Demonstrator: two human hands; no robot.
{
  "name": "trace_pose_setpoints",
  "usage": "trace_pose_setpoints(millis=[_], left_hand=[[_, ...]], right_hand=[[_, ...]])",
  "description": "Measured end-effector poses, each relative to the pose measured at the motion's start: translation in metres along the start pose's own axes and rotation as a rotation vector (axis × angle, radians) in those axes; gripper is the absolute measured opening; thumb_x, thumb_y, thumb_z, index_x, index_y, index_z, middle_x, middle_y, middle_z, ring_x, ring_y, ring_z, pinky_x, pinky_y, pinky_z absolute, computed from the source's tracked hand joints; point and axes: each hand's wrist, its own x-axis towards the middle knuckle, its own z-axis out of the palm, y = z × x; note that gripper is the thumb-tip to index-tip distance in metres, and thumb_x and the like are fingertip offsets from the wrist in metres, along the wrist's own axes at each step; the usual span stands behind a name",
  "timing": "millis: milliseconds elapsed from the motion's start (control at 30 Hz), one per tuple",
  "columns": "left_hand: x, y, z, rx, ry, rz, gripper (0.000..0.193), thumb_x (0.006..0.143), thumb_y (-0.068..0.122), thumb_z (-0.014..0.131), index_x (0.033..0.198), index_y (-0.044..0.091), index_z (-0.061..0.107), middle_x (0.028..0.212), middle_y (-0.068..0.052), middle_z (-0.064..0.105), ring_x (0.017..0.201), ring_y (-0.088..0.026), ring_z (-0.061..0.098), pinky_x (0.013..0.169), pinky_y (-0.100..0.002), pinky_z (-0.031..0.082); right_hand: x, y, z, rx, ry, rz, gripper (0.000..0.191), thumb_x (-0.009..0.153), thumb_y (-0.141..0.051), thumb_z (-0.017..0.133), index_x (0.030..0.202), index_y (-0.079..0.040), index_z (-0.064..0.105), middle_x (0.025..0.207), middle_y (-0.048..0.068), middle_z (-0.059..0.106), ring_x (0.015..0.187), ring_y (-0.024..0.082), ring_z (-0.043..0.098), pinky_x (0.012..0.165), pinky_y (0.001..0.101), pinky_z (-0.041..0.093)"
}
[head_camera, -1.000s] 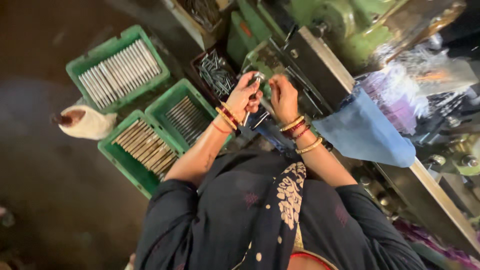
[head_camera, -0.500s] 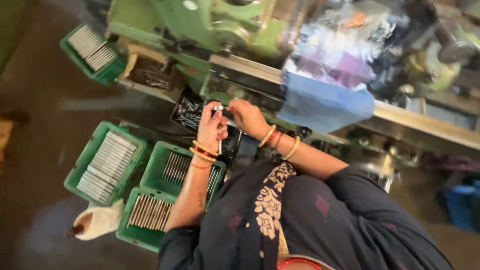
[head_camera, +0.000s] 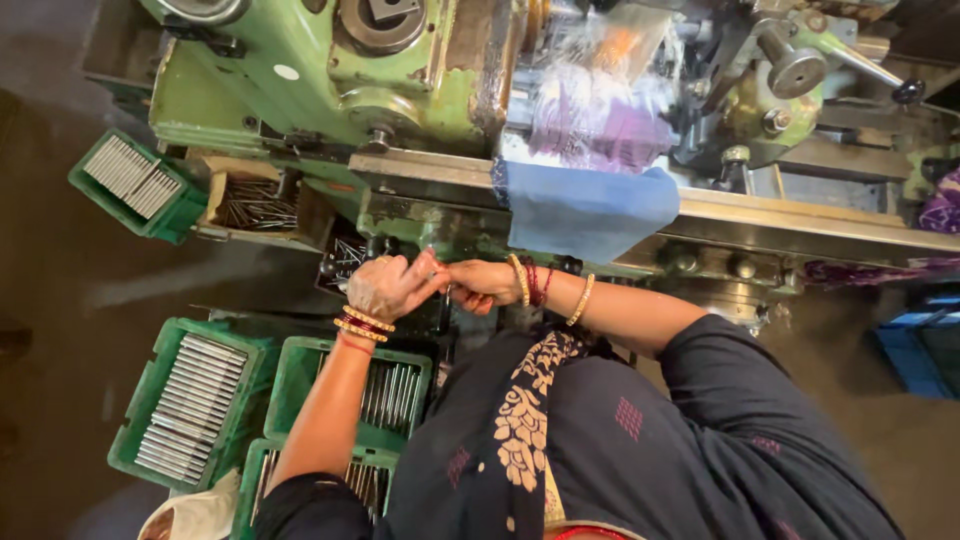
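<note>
thin metal rod (head_camera: 447, 297), pinched between hands

Whatever the left hand (head_camera: 392, 285) and right hand (head_camera: 478, 284) pinch is hidden.

Dim, uneven light — glare on the plastic sheet (head_camera: 600, 110), murky floor (head_camera: 60, 260), soft blur at edges.

A green machine (head_camera: 330, 80) stood across the top, a blue cloth (head_camera: 585, 210) draped over its steel rail. Green crates (head_camera: 190, 405) of metal rods sat on the floor at lower left, and another crate (head_camera: 130, 185) lay beside an open box of loose rods (head_camera: 255, 205).
</note>
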Motion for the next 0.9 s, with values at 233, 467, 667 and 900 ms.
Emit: trace_pose_setpoints(millis=[233,467,667,900], left_hand=[[0.055,0.025,-0.004,-0.008,0.171,-0.113,0.03,0.068,0.026,0.074,0.058,0.015,0.047,0.059,-0.006,0.047,0.055,-0.027,0.052,0.053,-0.041,0.042],[0.073,0.042,-0.028,-0.052,0.037,0.063,0.034,0.072,0.024,0.076,0.056,0.017,0.047,0.055,-0.004,0.045,0.054,-0.024,0.052,0.052,-0.04,0.042],[0.067,0.042,-0.011,0.05,0.103,-0.325,0.04,0.088,0.03,0.083,0.072,0.01,0.051,0.071,-0.008,0.052,0.068,-0.031,0.056,0.064,-0.043,0.045],[-0.016,0.041,0.027,-0.096,0.226,-0.874,0.05,0.092,0.024,0.086,0.068,0.003,0.047,0.066,-0.013,0.049,0.059,-0.033,0.046,0.056,-0.045,0.039]], right_hand=[[0.001,0.007,-0.009,-0.024,-0.113,0.026,0.059,0.107,-0.067,0.031,0.071,-0.02,0.034,0.059,-0.007,0.026,0.046,0.008,0.024,0.043,0.0288,0.029],[-0.037,0.001,-0.005,-0.254,-0.183,0.072,0.064,0.102,-0.074,0.024,0.077,-0.02,0.046,0.057,-0.005,0.032,0.044,0.008,0.029,0.04,0.0274,0.028],[-0.082,-0.023,0.015,-0.083,0.28,-0.57,0.037,0.104,-0.049,0.046,0.1,-0.015,0.059,0.058,-0.007,0.035,0.044,0.005,0.03,0.039,0.0237,0.026],[-0.205,-0.016,-0.028,-0.354,0.545,-0.715,0.025,0.106,-0.031,0.053,0.109,-0.01,0.065,0.071,-0.01,0.051,0.053,0.001,0.042,0.046,0.0202,0.035]])
